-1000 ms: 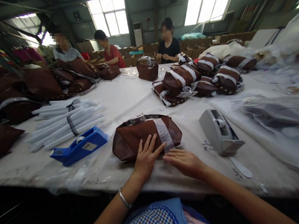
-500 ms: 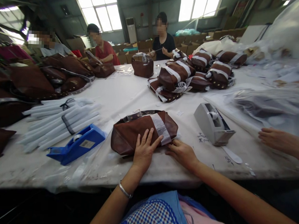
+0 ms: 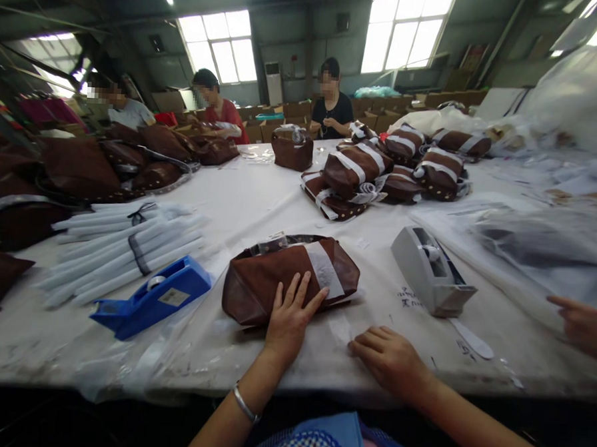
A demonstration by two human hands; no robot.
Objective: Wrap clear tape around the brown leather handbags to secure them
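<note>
Bag (image 3: 255, 284), brown, lies mid-frame in the head view, on the white-covered table (image 3: 265, 192), its strap (image 3: 302, 239) along the far side and a white band (image 3: 325, 270) across its right half. My left hand (image 3: 289, 320) is spread flat on the bag's near face, just left of the band, gripping nothing; its rightmost digit reaches the band's edge. My right hand (image 3: 391, 362) rests right of lower centre, apart from the bag, fingers curled toward the thumb. A pale, see-through piece (image 3: 341, 330) lies between it and the bag; I cannot tell whether my fingertips pinch it, or whether it joins the band.

I judge the step in hand to be settling that band. Done well, it calls for a broad, steady left palm, so the bag neither rolls nor skids, with no fingertip digging into the surface. The band wants to lie smooth and snug; a hard tug from the right could drag it askew. Tape looks handy: a blue dispenser (image 3: 152, 298) at centre left, a grey dispenser (image 3: 419, 270) right of centre. I'd mind my elbow, with another person's hand (image 3: 586, 326) at the right edge.
</note>
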